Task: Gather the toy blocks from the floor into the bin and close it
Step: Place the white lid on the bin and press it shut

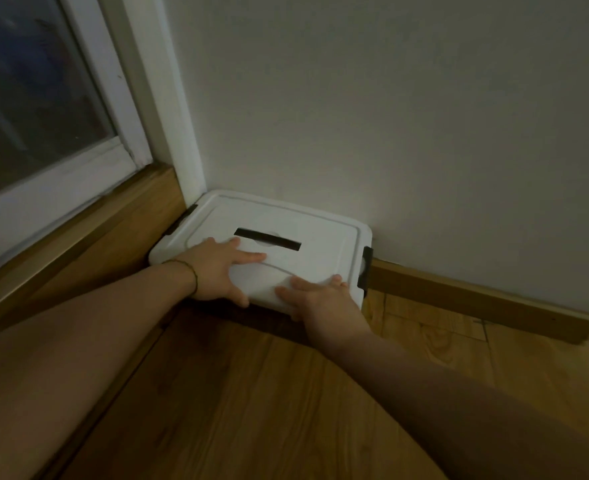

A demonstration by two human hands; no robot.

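The bin stands in the room corner on the wooden floor, covered by its white lid (324,237) with a dark rectangular slot (269,239) in the middle. My left hand (217,268) lies flat on the near left part of the lid, fingers spread and straight. My right hand (317,299) rests on the near right edge of the lid, fingers over the top and the thumb below the rim. A black side latch (365,268) shows on the lid's right end. No toy blocks are in sight; the bin's inside is hidden.
A white wall (390,116) rises behind the bin with a wooden skirting board (476,299) along it. A white-framed window (61,126) and a wooden sill strip (89,230) run along the left. Wooden floorboards (286,410) stretch toward me.
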